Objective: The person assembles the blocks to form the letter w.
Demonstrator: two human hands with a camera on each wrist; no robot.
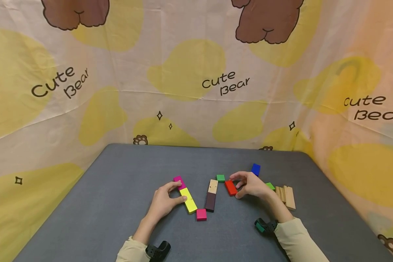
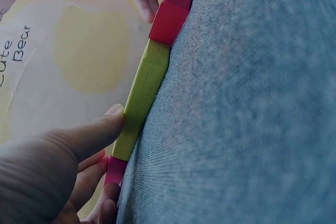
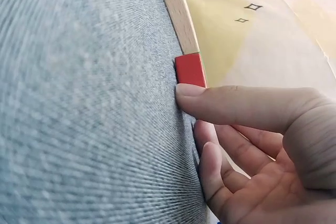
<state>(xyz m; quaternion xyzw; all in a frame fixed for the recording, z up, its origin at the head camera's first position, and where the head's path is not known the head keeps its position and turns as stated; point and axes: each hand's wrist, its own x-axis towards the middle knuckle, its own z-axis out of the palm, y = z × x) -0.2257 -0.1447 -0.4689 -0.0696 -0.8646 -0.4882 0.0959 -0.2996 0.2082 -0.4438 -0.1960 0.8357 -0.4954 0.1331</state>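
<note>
Alignment, apparently: right fingers [image 1: 240, 175] pinch red block [image 1: 230, 188], relaxed left fingers [image 1: 177, 201] touch yellow block [image 1: 189, 204] beside crimson block [image 1: 201, 214]; release likely next.

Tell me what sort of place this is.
Likely a small makeshift indoor play or recording space: a grey table with coloured blocks, and printed cloth hung around it.

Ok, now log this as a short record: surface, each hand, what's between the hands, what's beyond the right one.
surface: grey table
left hand: thumb at yellow block, fingers at magenta block
right hand: at red block; grip unclear
between: pink block, dark block, pale block, green block
beyond right: blue block, wooden pieces
</note>
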